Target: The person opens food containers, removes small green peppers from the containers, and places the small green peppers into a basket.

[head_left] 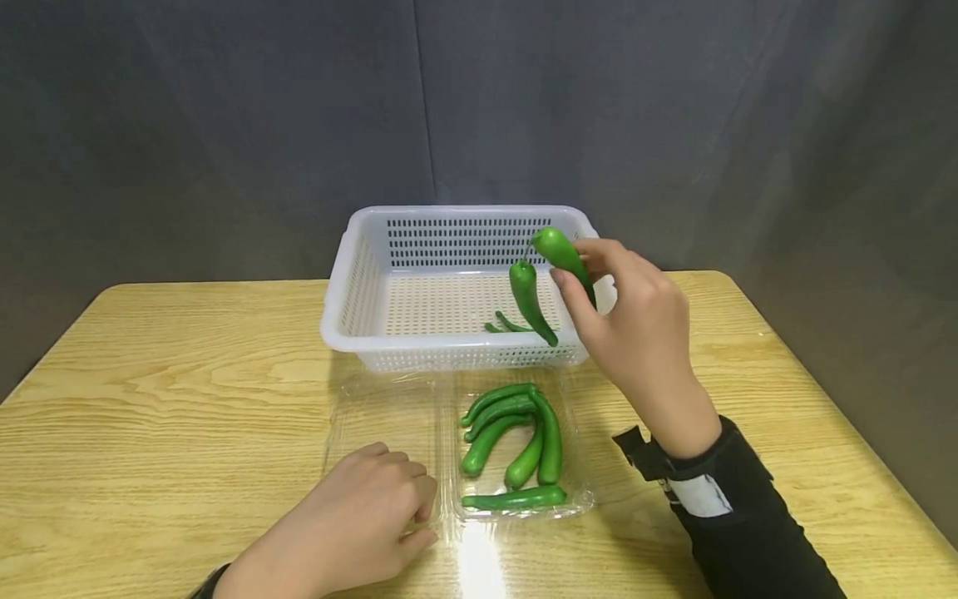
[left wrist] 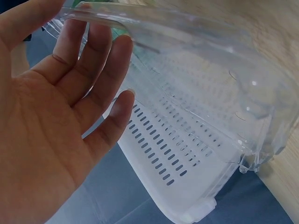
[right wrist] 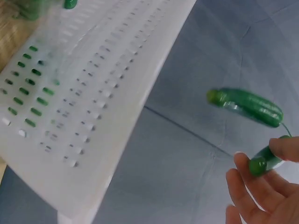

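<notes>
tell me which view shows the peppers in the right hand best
The head view: the right hand pinches one pepper over the white basket, another dangling. The right wrist view shows both blurred; the left wrist view shows neither.

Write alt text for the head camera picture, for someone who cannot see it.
A person's right hand holds two green peppers over a white slotted basket on a wooden table. Nearer, the left hand rests on an open clear plastic tray holding six more peppers.
</notes>
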Available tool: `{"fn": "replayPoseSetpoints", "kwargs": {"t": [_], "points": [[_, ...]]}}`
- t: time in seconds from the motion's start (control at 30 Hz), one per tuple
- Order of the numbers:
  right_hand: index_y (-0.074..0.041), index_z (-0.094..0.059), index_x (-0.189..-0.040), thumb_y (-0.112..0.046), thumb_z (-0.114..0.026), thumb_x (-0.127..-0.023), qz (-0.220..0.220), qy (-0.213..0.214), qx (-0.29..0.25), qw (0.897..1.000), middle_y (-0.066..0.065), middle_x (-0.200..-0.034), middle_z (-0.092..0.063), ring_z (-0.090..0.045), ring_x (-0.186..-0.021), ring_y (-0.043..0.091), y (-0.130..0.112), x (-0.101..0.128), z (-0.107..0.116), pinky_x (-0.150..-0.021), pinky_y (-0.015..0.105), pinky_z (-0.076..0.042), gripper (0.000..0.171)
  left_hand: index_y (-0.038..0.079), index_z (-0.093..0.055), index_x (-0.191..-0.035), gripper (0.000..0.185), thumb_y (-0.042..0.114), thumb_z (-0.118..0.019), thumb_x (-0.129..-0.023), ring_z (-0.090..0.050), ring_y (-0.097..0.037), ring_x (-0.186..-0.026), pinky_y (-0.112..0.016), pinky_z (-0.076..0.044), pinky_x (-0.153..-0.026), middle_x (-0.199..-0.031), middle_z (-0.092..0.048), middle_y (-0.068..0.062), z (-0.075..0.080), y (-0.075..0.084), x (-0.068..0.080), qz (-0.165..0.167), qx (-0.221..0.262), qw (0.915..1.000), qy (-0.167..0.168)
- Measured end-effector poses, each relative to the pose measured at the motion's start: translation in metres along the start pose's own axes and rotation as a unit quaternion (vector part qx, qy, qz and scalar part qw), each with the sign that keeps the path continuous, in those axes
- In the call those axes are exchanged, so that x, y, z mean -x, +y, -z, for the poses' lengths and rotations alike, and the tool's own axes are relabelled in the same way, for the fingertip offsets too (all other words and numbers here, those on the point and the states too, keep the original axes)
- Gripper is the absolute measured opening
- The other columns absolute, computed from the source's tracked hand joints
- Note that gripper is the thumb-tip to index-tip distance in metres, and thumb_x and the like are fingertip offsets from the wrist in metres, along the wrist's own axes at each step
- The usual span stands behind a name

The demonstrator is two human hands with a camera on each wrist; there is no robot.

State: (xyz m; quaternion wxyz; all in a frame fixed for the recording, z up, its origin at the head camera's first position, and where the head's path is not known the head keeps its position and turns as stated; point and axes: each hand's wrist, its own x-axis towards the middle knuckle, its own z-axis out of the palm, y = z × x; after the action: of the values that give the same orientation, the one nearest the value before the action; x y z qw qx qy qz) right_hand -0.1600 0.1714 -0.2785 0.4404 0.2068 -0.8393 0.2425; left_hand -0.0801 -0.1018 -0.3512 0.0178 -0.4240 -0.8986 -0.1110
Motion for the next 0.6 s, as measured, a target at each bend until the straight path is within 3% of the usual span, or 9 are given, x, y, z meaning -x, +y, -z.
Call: {"fn": "replayPoseSetpoints", "kwargs": {"t": [0.2,0.6], "points": [[0.003,-0.066,-0.106,-0.013,-0.074,-0.087,-0.035,0.005,0.006,0.999,0.015,-0.082,-0.07,-0.062,-0.066,0.029,0.011,0.0,-0.003,-0.05,0.037,-0.034,0.026,0.024,-0.047,-0.062,0.036,0.027,-0.078,-0.079,-0.037,-0.003,-0.061,-0.023,-0.035,-0.065,-0.065,-0.041,0.019,0.001,0.001,0.0,0.002,0.005,1.0,-0.003],[0.0,-0.068,-0.107,-0.018,-0.076,-0.087,-0.068,-0.033,0.033,0.997,0.015,-0.087,-0.07,-0.063,-0.072,0.029,0.03,0.003,-0.01,-0.053,0.038,-0.036,0.028,0.024,-0.045,-0.062,0.038,0.027,-0.078,-0.079,-0.036,-0.004,-0.06,-0.023,-0.035,-0.065,-0.063,-0.039,0.018,0.001,0.001,0.0,0.001,0.001,1.0,-0.002]]}}
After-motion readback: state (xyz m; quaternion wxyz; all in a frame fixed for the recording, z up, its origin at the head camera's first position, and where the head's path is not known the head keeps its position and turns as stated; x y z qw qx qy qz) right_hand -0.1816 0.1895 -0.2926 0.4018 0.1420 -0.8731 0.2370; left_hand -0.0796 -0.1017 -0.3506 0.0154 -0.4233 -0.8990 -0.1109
